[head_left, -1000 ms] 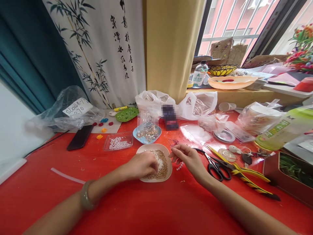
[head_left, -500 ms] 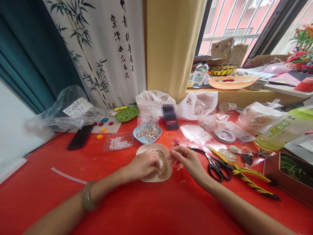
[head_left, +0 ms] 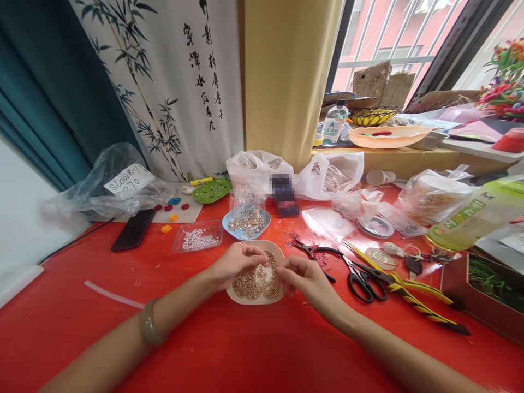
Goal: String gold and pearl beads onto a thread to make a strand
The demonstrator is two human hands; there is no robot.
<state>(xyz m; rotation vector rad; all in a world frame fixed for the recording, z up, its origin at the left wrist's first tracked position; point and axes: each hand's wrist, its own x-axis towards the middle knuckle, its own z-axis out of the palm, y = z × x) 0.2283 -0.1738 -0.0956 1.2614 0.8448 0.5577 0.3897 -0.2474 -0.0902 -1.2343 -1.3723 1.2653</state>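
Observation:
A cream dish point(head_left: 234, 295) full of small gold beads point(head_left: 250, 285) lies on the red table between my hands. Over the dish's left side is my left hand point(head_left: 239, 263), a bangle on its wrist; thumb and index finger pinch together, and whatever is between them is too small to make out. My right hand point(head_left: 302, 275) is at the dish's right rim, fingertips pinched as well. What it grips, perhaps something thin, does not show clearly. Behind the dish stand a blue dish point(head_left: 265, 222) of mixed gold and white beads and a clear plastic box point(head_left: 177, 243) of pearl beads.
Right of my hands lie small pliers point(head_left: 305, 248), black-handled scissors point(head_left: 364, 284) and yellow-black pliers point(head_left: 426, 299). A phone point(head_left: 133, 230) is at the left. Plastic bags point(head_left: 333, 174) and a green dish point(head_left: 212, 191) line the back. A box point(head_left: 483, 289) stands far right.
My left hand has lifted out of the beads and moved slightly left, now pinching above the dish. My right hand has come down a little, uncovering the small pliers behind it.

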